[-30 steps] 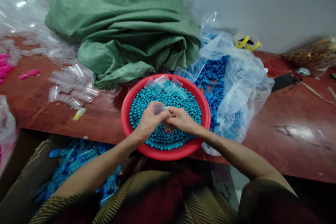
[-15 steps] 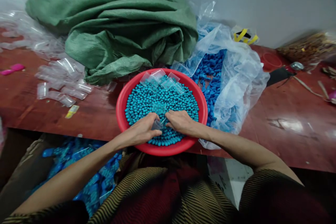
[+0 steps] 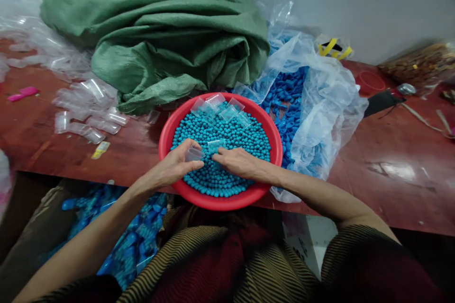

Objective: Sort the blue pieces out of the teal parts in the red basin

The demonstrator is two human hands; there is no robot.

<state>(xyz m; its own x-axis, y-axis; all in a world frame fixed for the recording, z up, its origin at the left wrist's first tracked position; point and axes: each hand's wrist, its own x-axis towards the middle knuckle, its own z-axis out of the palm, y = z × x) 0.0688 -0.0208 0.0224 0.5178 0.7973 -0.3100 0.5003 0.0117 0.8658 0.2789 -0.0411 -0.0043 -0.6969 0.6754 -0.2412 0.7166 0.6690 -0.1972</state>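
Observation:
A red plastic basin full of round turquoise beads stands at the table's front edge. Over its left part, my left hand grips a small clear plastic tube between thumb and fingers. My right hand reaches in from the right, its fingertips pinched together low over the beads; whatever is between them is hidden. Just beyond those fingertips lies another clear tube. Several more clear tubes rest on the beads at the basin's far side.
A large green sack lies behind the basin. Loose clear tubes are piled at left. An open plastic bag with blue plastic pieces touches the basin's right. Below the table edge, filled blue items lie heaped.
My left hand has drawn left and slightly up with its clear tube, apart from my right hand. The right hand has shifted a little left, towards the tube lying on the beads.

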